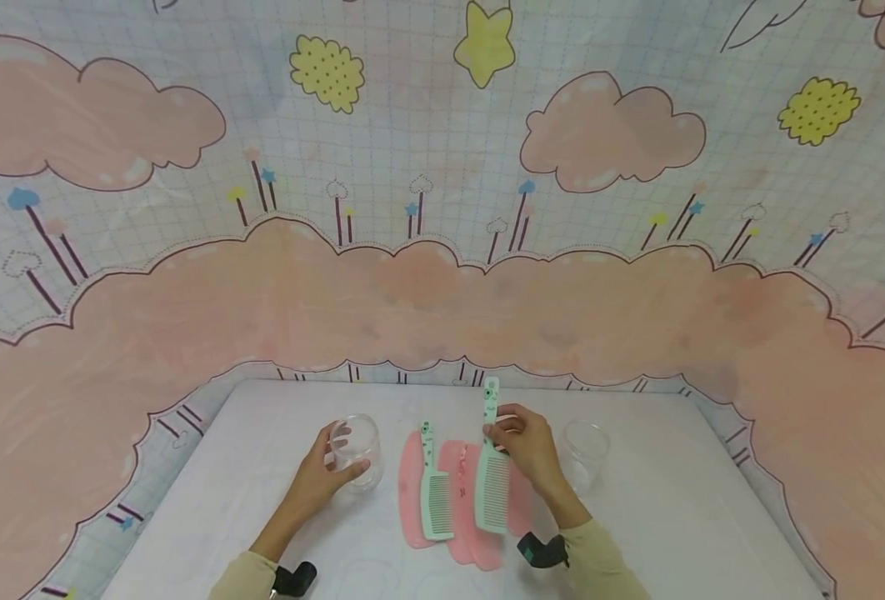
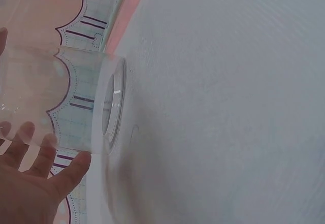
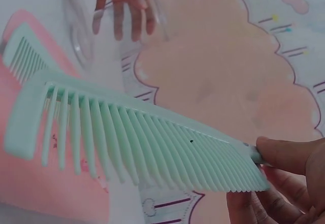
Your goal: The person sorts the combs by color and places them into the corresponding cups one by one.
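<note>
My left hand [image 1: 327, 467] grips a clear cup [image 1: 356, 450] at the left, with the thumb on the near side and the fingers round the far side. In the left wrist view the cup's thick base [image 2: 116, 102] shows close over the white tabletop. My right hand [image 1: 528, 442] pinches a mint-green comb [image 3: 142, 127] by its patterned handle, teeth end toward me. A second, smaller mint comb [image 1: 437, 504] lies to the left of it on a pink mat [image 1: 410, 467], its handle pointing away from me.
Another clear cup [image 1: 585, 454] stands just right of my right hand. The white table [image 1: 712, 500] ends at a patterned cloth backdrop [image 1: 412, 308] with clouds and stars. The pink mat has wavy edges and lies between my hands.
</note>
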Demonstrator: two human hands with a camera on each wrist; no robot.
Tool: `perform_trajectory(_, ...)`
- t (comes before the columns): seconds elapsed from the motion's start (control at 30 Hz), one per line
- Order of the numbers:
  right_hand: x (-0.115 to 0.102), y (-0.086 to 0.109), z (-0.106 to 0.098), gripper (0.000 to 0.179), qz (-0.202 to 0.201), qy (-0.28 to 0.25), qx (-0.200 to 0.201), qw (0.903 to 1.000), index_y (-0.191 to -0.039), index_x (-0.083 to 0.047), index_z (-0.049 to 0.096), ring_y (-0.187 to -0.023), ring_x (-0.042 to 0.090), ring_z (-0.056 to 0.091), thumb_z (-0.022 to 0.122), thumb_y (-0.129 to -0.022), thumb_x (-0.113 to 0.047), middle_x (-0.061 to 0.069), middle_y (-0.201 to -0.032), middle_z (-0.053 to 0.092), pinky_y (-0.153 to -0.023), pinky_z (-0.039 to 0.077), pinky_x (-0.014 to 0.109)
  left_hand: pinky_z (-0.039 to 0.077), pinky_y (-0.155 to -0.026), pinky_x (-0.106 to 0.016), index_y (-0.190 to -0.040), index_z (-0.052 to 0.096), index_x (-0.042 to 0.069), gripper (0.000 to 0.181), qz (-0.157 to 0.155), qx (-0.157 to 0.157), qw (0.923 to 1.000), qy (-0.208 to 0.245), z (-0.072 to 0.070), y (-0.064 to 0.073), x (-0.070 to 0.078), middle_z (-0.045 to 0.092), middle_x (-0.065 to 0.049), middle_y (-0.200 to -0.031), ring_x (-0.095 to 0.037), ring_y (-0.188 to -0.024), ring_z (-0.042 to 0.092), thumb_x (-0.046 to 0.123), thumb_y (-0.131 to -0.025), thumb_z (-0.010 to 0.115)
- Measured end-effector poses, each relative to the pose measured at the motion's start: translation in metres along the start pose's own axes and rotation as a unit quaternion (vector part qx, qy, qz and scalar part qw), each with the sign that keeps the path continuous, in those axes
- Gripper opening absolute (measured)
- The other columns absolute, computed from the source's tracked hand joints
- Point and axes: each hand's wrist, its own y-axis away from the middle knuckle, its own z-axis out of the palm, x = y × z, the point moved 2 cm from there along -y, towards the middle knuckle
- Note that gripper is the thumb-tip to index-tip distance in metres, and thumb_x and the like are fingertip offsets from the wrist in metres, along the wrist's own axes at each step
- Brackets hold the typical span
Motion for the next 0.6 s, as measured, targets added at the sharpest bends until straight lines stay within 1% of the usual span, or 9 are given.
perform_trajectory(0.23,-0.012,0.001,0.000,0.026,-0.007,-0.005,0.004,1.0000,-0.110,-0.007,0.067,-0.069,0.016,0.067,0.075,-0.086,-0.013,0.010,-0.085,0.071,-0.066,0.061,0.028,0.033,-0.116,-0.054,-0.149,0.029,0.010,0.084,0.004,-0.010,0.9997,0.022,0.001,0.002,-0.001,0.042,-0.017,-0.152,-0.040,-0.144,0.035,0.033,-0.084,0.077)
perform_trajectory(0.37,-0.019,0.002,0.001,0.025,-0.015,-0.016,0.005,0.9997,-0.109,-0.007,0.068,-0.069,0.016,0.067,0.075,-0.086,-0.013,0.011,-0.085,0.072,-0.067,0.061,0.028,0.034,-0.114,-0.057,-0.148,0.030,0.010,0.083,0.013,-0.011,0.9995,0.027,0.001,0.002,-0.003,0.045,-0.016,-0.151,-0.040,-0.142,0.038,0.032,-0.084,0.078)
perform_trajectory(0.47,-0.024,0.002,0.001,0.024,-0.024,-0.026,0.008,0.9993,-0.108,-0.007,0.068,-0.070,0.016,0.067,0.075,-0.086,-0.013,0.011,-0.086,0.072,-0.066,0.060,0.027,0.035,-0.113,-0.059,-0.147,0.031,0.010,0.083,0.018,-0.006,0.9995,0.024,0.001,0.002,-0.004,0.048,-0.016,-0.148,-0.041,-0.140,0.040,0.032,-0.083,0.078)
perform_trajectory(0.6,-0.029,0.002,0.003,0.025,-0.034,-0.044,0.012,0.9984,-0.108,-0.006,0.068,-0.070,0.015,0.068,0.075,-0.085,-0.010,0.012,-0.086,0.072,-0.065,0.060,0.028,0.037,-0.113,-0.058,-0.148,0.031,0.013,0.085,0.015,-0.003,0.9997,0.021,0.002,0.001,-0.007,0.050,-0.014,-0.145,-0.040,-0.138,0.043,0.033,-0.082,0.079)
